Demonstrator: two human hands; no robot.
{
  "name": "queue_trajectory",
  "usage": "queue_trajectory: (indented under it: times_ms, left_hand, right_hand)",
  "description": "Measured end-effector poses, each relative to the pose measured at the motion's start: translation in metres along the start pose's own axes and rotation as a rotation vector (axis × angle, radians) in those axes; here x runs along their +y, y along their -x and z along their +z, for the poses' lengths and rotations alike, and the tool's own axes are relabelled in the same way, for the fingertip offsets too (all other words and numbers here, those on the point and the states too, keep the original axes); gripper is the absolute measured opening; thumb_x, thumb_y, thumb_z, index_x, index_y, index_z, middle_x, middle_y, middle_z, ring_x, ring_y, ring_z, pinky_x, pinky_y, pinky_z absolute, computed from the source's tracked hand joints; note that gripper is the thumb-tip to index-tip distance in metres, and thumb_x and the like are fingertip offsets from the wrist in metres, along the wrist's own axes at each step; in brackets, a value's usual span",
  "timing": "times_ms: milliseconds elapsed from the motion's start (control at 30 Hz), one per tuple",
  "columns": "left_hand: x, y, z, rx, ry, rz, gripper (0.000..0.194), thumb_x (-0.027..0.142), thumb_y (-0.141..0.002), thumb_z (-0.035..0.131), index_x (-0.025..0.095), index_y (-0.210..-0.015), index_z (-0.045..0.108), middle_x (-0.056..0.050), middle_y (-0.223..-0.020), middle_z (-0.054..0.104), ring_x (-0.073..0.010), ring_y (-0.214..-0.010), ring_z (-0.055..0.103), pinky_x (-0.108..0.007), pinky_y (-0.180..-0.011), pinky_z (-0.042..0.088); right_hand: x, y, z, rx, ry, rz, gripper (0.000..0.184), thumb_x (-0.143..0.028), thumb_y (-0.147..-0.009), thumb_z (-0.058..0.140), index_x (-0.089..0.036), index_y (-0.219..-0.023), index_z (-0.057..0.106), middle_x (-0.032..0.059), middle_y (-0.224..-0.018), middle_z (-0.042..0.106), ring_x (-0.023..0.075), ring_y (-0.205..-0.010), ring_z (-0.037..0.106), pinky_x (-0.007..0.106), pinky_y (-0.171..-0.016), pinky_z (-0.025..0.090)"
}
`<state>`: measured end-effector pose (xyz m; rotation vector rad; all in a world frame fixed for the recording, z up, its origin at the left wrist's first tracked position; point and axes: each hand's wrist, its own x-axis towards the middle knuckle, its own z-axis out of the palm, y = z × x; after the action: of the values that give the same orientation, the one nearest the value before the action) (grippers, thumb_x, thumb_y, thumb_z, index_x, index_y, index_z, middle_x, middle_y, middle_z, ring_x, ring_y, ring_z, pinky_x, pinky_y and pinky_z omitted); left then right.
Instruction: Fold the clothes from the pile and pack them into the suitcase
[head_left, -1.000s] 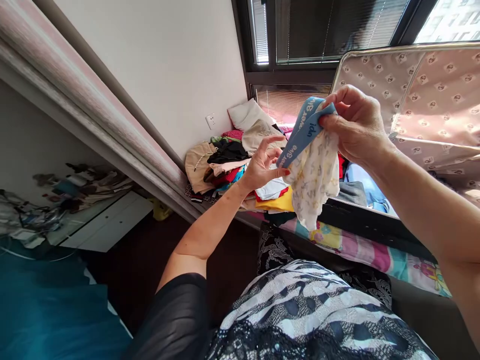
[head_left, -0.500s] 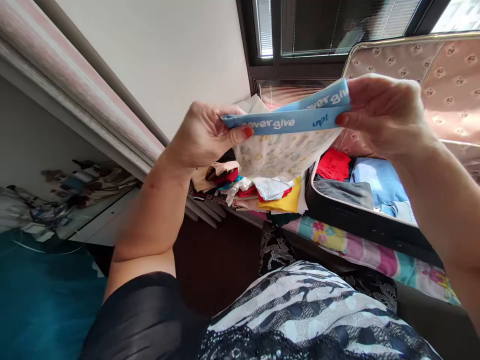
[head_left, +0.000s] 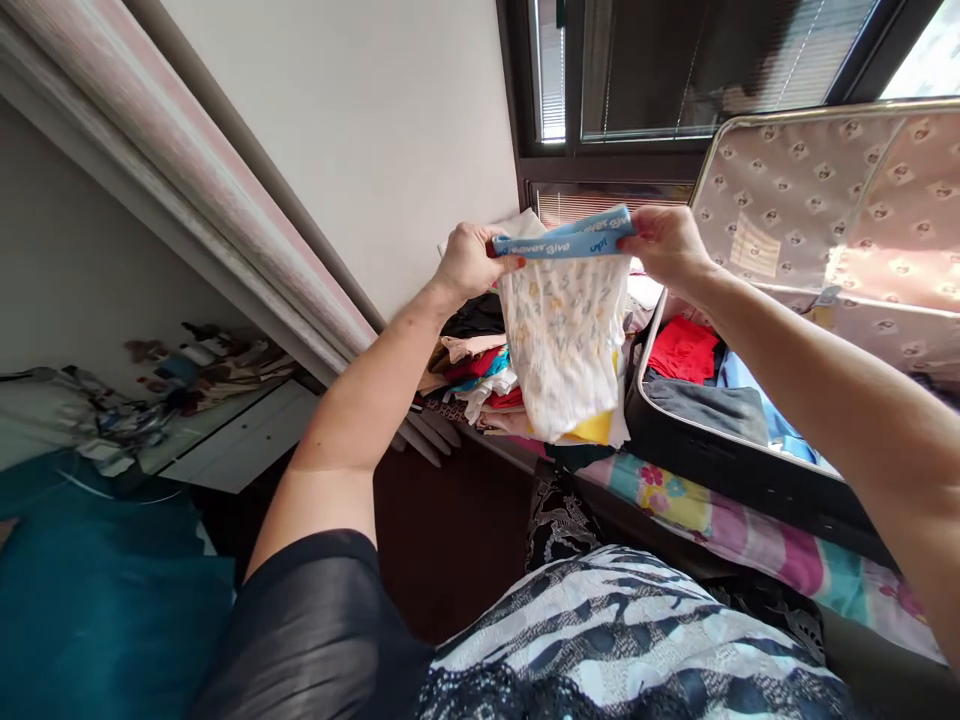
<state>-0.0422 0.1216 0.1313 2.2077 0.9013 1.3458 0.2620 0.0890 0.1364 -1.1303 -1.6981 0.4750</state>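
White patterned underpants (head_left: 566, 330) with a blue lettered waistband hang stretched between my two hands. My left hand (head_left: 471, 262) pinches the left end of the waistband, thumb in front. At the opposite end, my right hand (head_left: 664, 243) grips the band between thumb and fingers. Behind and below the cloth lies a heap of clothes (head_left: 480, 385), partly hidden by it. To the right stands an open suitcase (head_left: 675, 440) holding a red garment (head_left: 684, 350), a dark grey folded garment (head_left: 709, 408) and blue cloth, which my right forearm partly covers.
The suitcase lid (head_left: 795, 190) leans open before the window. A flowered, striped cover (head_left: 675, 500) lies beneath the suitcase. On the left are a curtain (head_left: 225, 190), a white cabinet (head_left: 232, 440) crowded with small items, and teal fabric (head_left: 97, 590).
Both hands have moved farther from me with the underpants. The cloth now hangs down longer and flatter below the waistband. The camera view has shifted slightly.
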Motion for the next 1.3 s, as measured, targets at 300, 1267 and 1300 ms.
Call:
queue_trajectory:
  times_ms: [300, 1267, 1300]
  left_hand:
    - [0.027, 0.103, 0.022, 0.019, -0.131, 0.139, 0.021, 0.037, -0.092, 0.085, 0.02, -0.092, 0.072, -0.004, -0.091, 0.076, -0.0196, -0.087, 0.072, -0.032, -0.082, 0.058]
    - [-0.064, 0.209, 0.127, 0.108, -0.554, -0.211, 0.053, 0.027, -0.097, 0.073, 0.017, -0.148, 0.063, -0.024, -0.164, 0.053, -0.0403, -0.156, 0.046, -0.059, -0.129, 0.036]
    - [-0.06, 0.215, 0.131, -0.005, -0.581, -0.153, 0.05, 0.023, -0.098, 0.069, 0.018, -0.147, 0.066, -0.022, -0.163, 0.055, -0.0393, -0.156, 0.047, -0.058, -0.129, 0.035]
  right_hand:
    - [0.026, 0.076, -0.011, -0.117, 0.158, -0.289, 0.015, -0.039, -0.101, 0.067, -0.025, -0.103, 0.069, 0.0095, -0.098, 0.071, 0.0285, -0.098, 0.067, 0.048, -0.095, 0.058]
    - [0.115, 0.069, 0.117, -0.215, 0.384, 0.216, 0.045, -0.031, -0.08, 0.074, -0.017, -0.122, 0.066, 0.0205, -0.118, 0.072, 0.0342, -0.106, 0.068, 0.054, -0.103, 0.053]
    - [0.112, 0.085, 0.115, -0.214, 0.362, 0.225, 0.045, -0.031, -0.08, 0.072, -0.018, -0.123, 0.065, 0.0196, -0.119, 0.072, 0.0335, -0.105, 0.069, 0.054, -0.103, 0.055]
